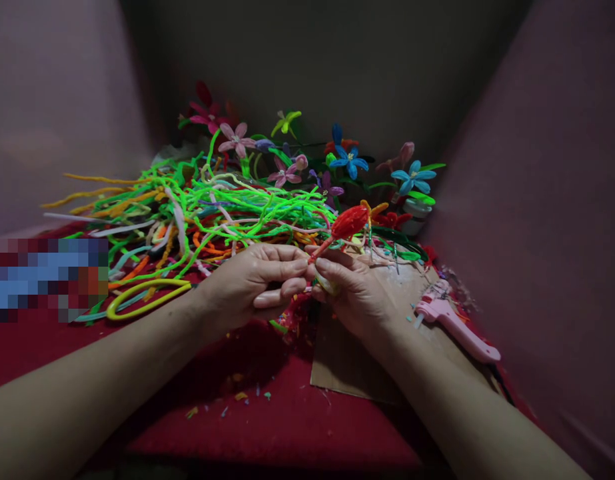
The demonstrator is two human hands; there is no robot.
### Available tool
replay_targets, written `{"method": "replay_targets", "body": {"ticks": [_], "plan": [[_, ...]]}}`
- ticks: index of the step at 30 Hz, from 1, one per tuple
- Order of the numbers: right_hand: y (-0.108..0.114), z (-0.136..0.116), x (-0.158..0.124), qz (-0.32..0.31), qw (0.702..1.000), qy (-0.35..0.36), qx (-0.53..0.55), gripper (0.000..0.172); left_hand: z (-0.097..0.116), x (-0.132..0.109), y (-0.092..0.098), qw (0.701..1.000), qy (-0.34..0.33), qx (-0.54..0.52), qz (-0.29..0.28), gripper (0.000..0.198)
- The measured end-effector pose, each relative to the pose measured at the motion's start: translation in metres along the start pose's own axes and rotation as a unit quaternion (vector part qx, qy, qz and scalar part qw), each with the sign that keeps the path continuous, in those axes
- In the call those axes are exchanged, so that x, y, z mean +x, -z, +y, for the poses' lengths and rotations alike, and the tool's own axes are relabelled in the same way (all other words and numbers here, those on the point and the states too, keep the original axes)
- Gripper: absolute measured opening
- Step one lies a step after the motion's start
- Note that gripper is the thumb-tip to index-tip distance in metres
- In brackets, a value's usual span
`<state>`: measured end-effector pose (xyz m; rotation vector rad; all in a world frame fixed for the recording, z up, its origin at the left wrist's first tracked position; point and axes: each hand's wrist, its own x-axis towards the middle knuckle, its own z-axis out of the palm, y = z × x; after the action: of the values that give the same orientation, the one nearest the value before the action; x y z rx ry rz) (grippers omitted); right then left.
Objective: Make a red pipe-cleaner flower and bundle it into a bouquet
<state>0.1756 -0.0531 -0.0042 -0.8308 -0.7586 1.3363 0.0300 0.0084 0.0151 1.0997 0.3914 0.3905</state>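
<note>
My left hand (252, 283) and my right hand (354, 290) meet at the middle, both pinched round the thin stem of a red pipe-cleaner flower bud (350, 221), which sticks up and to the right from my fingertips. A small pale piece shows under my right fingers; I cannot make out what it is. Just behind my hands lies a big tangle of loose pipe cleaners (212, 213), mostly neon green with orange, yellow and white.
Finished pipe-cleaner flowers (350, 160) in pink, blue, purple and yellow stand at the back. A pink glue gun (454, 320) lies on a cardboard sheet (347, 367) to the right. Red cloth (267, 420) with small scraps covers the surface. A small white jar (416, 212) sits at the back right.
</note>
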Motion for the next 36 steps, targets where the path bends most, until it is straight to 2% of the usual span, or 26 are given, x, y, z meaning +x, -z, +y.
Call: {"method": "replay_targets", "body": {"ticks": [7, 12, 15, 17, 18, 19, 20, 22, 23, 24, 25, 27, 28, 30, 33, 36], "plan": [[0.000, -0.001, 0.000, -0.040, 0.999, -0.003, 0.017, 0.013, 0.001, -0.002, 0.002, 1.000, 0.018, -0.013, -0.013, 0.016], [-0.002, -0.001, -0.001, -0.026, 0.999, 0.009, 0.016, 0.011, 0.001, 0.000, 0.006, 0.999, 0.029, -0.006, -0.028, 0.016], [-0.003, 0.000, -0.001, 0.007, 1.000, 0.018, 0.010, 0.009, 0.002, 0.000, 0.003, 0.997, 0.012, 0.076, -0.003, 0.017], [-0.003, 0.003, -0.001, 0.032, 0.999, 0.029, 0.007, 0.009, 0.000, 0.000, -0.002, 0.975, -0.032, 0.213, 0.047, 0.024], [-0.002, 0.004, -0.001, 0.044, 0.998, 0.037, 0.009, 0.009, -0.001, 0.000, -0.004, 0.946, -0.072, 0.306, 0.080, 0.026], [-0.002, 0.006, -0.002, 0.056, 0.997, 0.044, 0.012, 0.009, -0.004, 0.000, -0.005, 0.899, -0.121, 0.405, 0.112, 0.026], [-0.002, 0.008, -0.002, 0.066, 0.996, 0.050, 0.014, 0.010, -0.007, 0.000, -0.006, 0.836, -0.174, 0.501, 0.139, 0.023], [-0.002, 0.010, -0.002, 0.078, 0.995, 0.055, 0.014, 0.010, -0.014, 0.000, -0.005, 0.692, -0.257, 0.652, 0.172, 0.019], [-0.004, 0.011, -0.003, 0.084, 0.995, 0.057, 0.012, 0.009, -0.018, 0.000, -0.003, 0.630, -0.278, 0.703, 0.176, 0.019], [-0.005, 0.010, -0.004, 0.090, 0.994, 0.061, 0.007, 0.009, -0.021, 0.000, -0.001, 0.583, -0.282, 0.742, 0.174, 0.020], [-0.007, 0.010, -0.005, 0.098, 0.993, 0.067, -0.001, 0.008, -0.023, 0.000, 0.002, 0.550, -0.277, 0.769, 0.170, 0.022], [-0.010, 0.008, -0.007, 0.116, 0.990, 0.079, -0.021, 0.009, -0.024, -0.002, 0.005, 0.519, -0.264, 0.796, 0.166, 0.024], [-0.011, 0.008, -0.008, 0.122, 0.989, 0.082, -0.034, 0.008, -0.024, -0.002, 0.006, 0.521, -0.263, 0.796, 0.163, 0.024], [-0.012, 0.008, -0.009, 0.120, 0.987, 0.093, -0.059, 0.006, -0.022, -0.003, 0.005, 0.562, -0.272, 0.765, 0.157, 0.023], [-0.009, 0.010, -0.009, 0.094, 0.983, 0.132, -0.085, 0.004, -0.017, -0.002, 0.001, 0.688, -0.274, 0.653, 0.157, 0.018], [-0.008, 0.010, -0.008, 0.087, 0.983, 0.139, -0.088, 0.004, -0.009, -0.001, -0.004, 0.838, -0.186, 0.491, 0.148, 0.020]]}}
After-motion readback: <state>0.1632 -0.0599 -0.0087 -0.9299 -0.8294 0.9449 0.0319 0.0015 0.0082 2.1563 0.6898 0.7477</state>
